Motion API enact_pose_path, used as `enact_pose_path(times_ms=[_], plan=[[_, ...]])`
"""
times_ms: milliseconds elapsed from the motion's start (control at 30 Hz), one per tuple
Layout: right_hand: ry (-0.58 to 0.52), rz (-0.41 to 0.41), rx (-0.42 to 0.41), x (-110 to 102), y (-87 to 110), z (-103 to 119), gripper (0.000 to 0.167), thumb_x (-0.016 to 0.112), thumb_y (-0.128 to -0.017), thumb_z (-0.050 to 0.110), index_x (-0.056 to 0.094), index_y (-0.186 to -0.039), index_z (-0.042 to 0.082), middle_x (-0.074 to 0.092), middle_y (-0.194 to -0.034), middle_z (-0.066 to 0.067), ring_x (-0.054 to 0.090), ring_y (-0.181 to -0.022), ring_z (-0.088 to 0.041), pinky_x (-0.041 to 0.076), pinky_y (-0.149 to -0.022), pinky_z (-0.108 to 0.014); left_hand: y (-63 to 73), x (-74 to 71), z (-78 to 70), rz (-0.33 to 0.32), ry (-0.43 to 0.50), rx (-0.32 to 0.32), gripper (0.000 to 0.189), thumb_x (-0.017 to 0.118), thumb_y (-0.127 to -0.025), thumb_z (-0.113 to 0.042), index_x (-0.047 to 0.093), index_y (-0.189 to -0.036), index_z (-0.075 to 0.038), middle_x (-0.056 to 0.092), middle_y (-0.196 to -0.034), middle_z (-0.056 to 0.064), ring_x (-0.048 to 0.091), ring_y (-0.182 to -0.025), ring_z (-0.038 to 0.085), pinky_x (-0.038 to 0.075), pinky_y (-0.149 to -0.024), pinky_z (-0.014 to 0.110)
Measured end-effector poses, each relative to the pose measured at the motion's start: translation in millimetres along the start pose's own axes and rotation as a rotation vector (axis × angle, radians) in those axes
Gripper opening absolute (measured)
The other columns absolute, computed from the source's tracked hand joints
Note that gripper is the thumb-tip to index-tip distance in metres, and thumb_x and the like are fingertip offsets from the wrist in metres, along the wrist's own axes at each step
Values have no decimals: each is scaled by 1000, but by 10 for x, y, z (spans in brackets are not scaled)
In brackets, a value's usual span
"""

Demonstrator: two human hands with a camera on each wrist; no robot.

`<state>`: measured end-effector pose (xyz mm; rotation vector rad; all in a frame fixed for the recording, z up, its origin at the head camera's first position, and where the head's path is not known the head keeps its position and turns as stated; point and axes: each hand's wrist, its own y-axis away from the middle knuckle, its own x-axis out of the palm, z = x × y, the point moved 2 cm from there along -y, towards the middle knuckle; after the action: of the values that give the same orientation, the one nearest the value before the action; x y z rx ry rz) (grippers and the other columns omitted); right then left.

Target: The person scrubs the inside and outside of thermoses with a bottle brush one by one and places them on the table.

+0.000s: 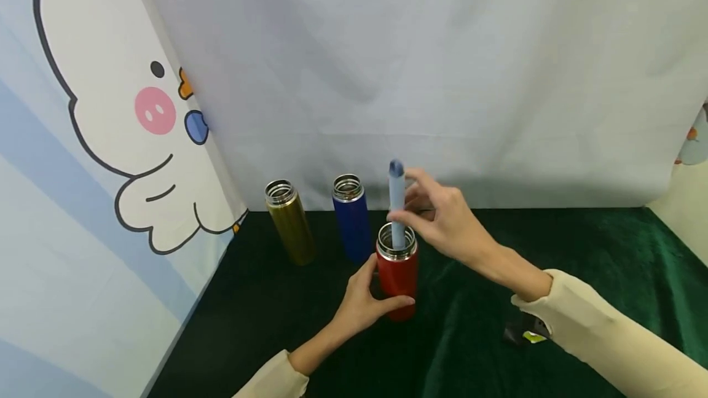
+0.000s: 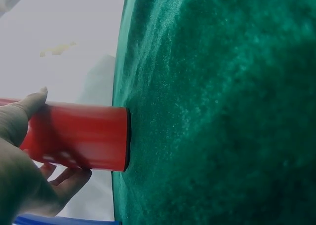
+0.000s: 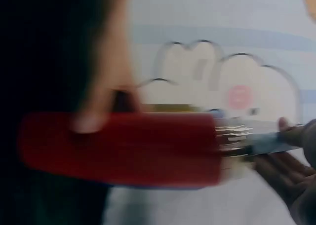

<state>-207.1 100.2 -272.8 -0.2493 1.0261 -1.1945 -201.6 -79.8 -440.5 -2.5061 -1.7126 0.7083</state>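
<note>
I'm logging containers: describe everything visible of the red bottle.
The red bottle is a smooth, glossy cylinder with a ridged, metallic-looking neck and black base edge. Uncapped, it stands upright on the green cloth. The left hand grips its body; a pale-blue stick held by the right hand reaches into its mouth.
</note>
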Motion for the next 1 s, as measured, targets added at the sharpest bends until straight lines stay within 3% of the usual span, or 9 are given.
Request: enact_pose_path(times_ms=[200,367,533,733,900,1000], plan=[[-42,-17,-52,166,298,-213,53,79,-83,-6,60,-132,0,76,-105,-15,77,-90,-22,63,-82,-29,-23,-58,-6,41,-15,29,80,85,-83,-19,40,-149,-15,59,-142,10,62,-126,26,53,-106,43],[-111,60,-20,108,329,-221,52,71,-90,-6,56,-139,-1,74,-118,-17,76,-100,-24,60,-90,-25,-34,-102,40,130,-31,3,82,84,-83,-15,38,-150,-11,60,-144,13,62,-129,29,50,-109,47],[-170,72,1,-36,343,-164,50,65,-94,-9,51,-142,-3,74,-117,-20,75,-104,-24,58,-92,-24,-41,-154,5,95,-102,14,79,89,-79,-20,47,-146,-15,66,-136,10,68,-119,25,56,-102,42],[-294,-101,23,-279,431,-134,58,64,-90,-17,46,-143,-4,74,-116,-11,74,-104,-11,61,-87,-26,62,-288,-61,28,-229,2,79,93,-72,-29,57,-141,-21,71,-127,6,71,-109,22,59,-94,40],[-527,-318,-17,-437,513,-178,46,61,-89,-21,53,-132,-6,76,-110,-6,77,-97,-17,63,-78,-31,160,-355,-51,9,-329,15,80,94,-70,-28,57,-140,-20,69,-125,5,69,-110,20,60,-91,36],[-595,-405,-10,-409,594,-235,39,60,-92,-19,56,-128,-5,76,-108,-8,78,-94,-19,63,-76,-31,203,-352,-60,22,-384,23,80,94,-71,-29,55,-140,-19,70,-126,6,69,-110,20,60,-92,38]])
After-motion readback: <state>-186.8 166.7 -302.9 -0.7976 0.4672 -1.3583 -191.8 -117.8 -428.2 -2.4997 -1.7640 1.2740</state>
